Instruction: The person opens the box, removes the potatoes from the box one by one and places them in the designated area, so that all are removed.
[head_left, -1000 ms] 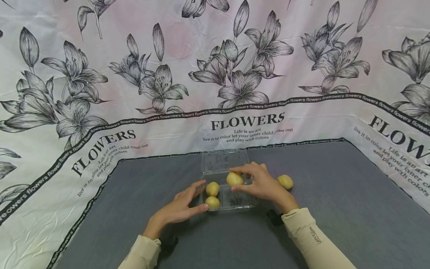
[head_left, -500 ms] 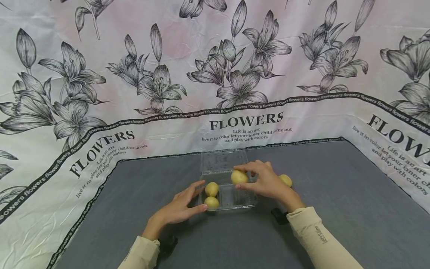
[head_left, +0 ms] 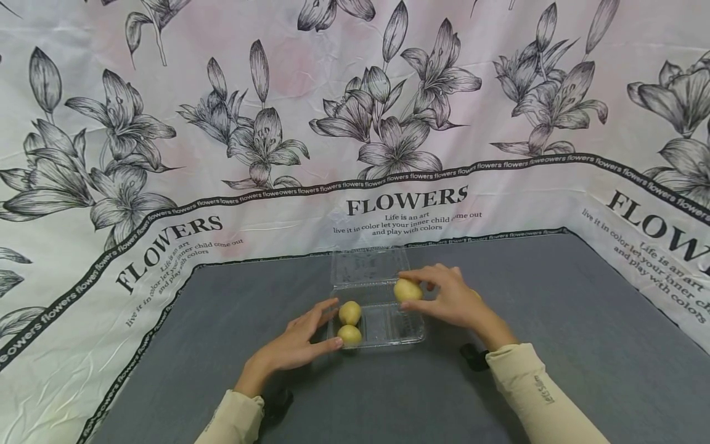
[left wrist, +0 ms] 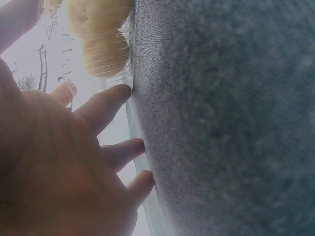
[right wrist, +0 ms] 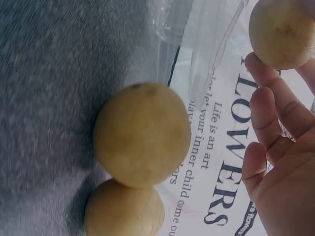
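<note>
My right hand (head_left: pixel 452 299) pinches a yellow potato (head_left: pixel 407 290) between thumb and fingers, over the back right part of a clear plastic clamshell box (head_left: pixel 388 338). Its lid (head_left: pixel 368 265) is tipped back. Two more potatoes, a rear one (head_left: pixel 350 312) and a front one (head_left: pixel 349 335), sit in the left of the box. Along that side my left hand (head_left: pixel 296 342) lies with its fingers spread and extended, fingertips right at the wall and thumb near the front corner. In the left wrist view, potatoes (left wrist: pixel 106 54) show through the plastic.
Outside the box, two potatoes, a nearer one (right wrist: pixel 141 135) and another (right wrist: pixel 124 211), lie on the grey cloth in the right wrist view. In the head view my right hand mostly hides them. A flower-printed curtain (head_left: pixel 407 209) stands behind the table (head_left: pixel 377 394).
My right hand has moved to the right with the potato, from over the box's middle to its back right, covering more of the table potato. My left hand has stayed in place.
</note>
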The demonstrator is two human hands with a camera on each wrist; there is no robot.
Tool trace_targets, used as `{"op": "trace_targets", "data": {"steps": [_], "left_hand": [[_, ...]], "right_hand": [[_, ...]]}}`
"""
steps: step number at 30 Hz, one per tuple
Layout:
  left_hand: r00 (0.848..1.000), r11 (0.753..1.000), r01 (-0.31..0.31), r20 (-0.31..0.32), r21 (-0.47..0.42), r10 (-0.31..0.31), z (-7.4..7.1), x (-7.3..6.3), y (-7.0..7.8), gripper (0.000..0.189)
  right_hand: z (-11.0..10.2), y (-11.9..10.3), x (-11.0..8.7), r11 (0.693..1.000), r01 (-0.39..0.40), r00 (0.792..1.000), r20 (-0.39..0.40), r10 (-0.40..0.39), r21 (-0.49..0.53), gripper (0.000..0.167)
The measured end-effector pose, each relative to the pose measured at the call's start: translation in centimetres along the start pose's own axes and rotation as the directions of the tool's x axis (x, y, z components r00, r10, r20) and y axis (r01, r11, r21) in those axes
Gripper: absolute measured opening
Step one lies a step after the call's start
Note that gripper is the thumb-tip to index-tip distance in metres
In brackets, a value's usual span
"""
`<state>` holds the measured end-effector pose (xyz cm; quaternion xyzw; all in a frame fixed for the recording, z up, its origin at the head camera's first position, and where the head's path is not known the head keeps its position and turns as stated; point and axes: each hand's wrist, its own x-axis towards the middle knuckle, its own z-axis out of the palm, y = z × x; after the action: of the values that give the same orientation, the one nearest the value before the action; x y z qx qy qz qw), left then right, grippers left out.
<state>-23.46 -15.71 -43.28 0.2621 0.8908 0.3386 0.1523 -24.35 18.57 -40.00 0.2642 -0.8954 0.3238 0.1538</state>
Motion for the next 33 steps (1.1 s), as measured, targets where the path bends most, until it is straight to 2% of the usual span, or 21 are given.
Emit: {"op": "trace_targets", "data": {"steps": [19, 33], "left_hand": [[1.0, 1.0, -0.006, 0.006, -0.003, 0.006, 0.0, 0.1, -0.1, 0.084], [1.0, 1.0, -0.008, -0.008, 0.004, 0.008, 0.1, 0.1, -0.1, 0.083]], "right_hand": [[-2.0, 2.0, -1.4, 0.998, -0.049, 0.998, -0.025, 0.05, 0.027, 0.054], [-3.4, 3.2, -2.3, 0.997, -0.075, 0.995, -0.06, 0.075, 0.007, 0.054]]}}
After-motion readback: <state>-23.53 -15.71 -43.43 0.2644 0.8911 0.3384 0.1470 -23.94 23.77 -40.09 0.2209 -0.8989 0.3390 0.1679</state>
